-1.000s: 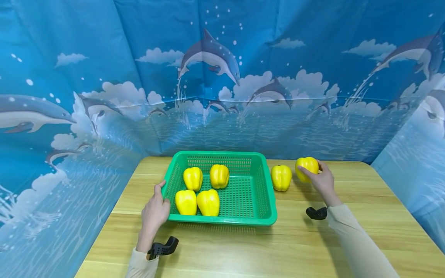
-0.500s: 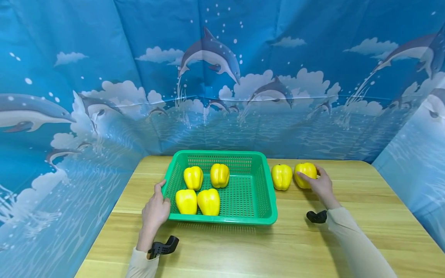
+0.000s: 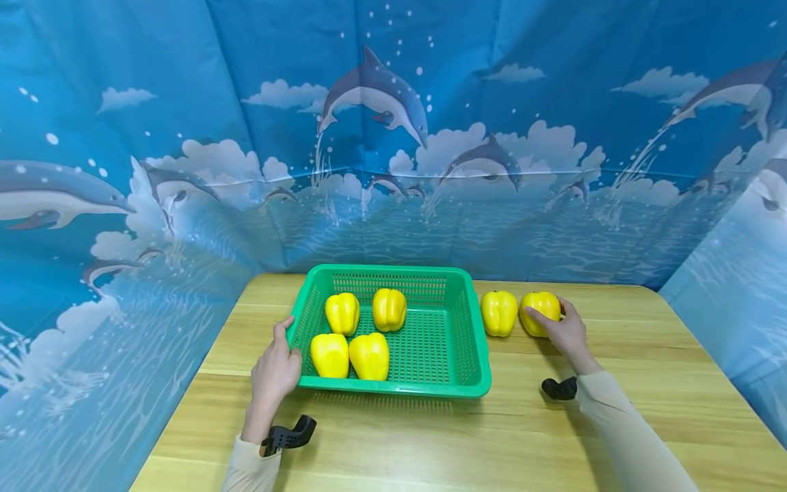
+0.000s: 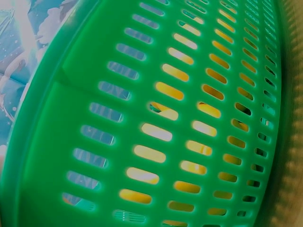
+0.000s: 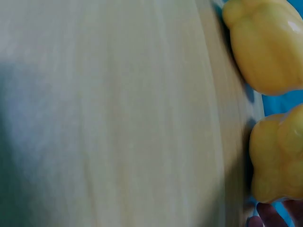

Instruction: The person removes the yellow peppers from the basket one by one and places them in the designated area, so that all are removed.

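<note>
Yellow peppers, green basket, wooden bench: four in, two out.
I see my left hand (image 3: 274, 371) gripping the basket (image 3: 473, 355) rim at its left edge; my right hand (image 3: 567, 331) curls round the outer pepper (image 3: 541, 307), which sits on the bench (image 3: 430, 437) just beside another loose pepper (image 3: 498, 313), right of the basket. I judge two remain unloaded.

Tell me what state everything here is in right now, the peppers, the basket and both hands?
Green basket: upright on the table, holding four yellow peppers.
Peppers in the basket: resting on its floor.
Middle pepper: standing free on the table.
Right pepper: on the table, gripped.
Left hand: holding the basket's left rim.
Right hand: fingers curled round the right pepper.
</note>
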The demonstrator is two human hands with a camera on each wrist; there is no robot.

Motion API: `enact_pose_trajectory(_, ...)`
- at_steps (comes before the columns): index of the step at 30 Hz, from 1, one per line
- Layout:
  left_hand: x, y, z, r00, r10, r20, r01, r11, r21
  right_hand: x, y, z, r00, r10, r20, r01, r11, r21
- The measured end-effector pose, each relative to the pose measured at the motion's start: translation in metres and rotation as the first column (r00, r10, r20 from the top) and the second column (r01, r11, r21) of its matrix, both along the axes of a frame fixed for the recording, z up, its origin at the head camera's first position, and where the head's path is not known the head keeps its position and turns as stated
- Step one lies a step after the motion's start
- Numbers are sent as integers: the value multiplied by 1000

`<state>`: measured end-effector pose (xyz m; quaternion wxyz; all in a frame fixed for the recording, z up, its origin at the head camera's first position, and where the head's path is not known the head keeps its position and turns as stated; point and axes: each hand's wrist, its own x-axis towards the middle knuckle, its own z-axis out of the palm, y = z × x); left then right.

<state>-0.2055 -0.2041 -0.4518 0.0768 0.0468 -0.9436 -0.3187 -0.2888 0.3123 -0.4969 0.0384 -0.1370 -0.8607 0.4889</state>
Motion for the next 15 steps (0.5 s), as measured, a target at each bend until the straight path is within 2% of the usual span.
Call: enact_pose_trajectory(15, -1, -1, -1, 1000, 2, 4, -2, 1000, 7, 1, -3, -3, 1000, 9, 11, -9, 1000, 0)
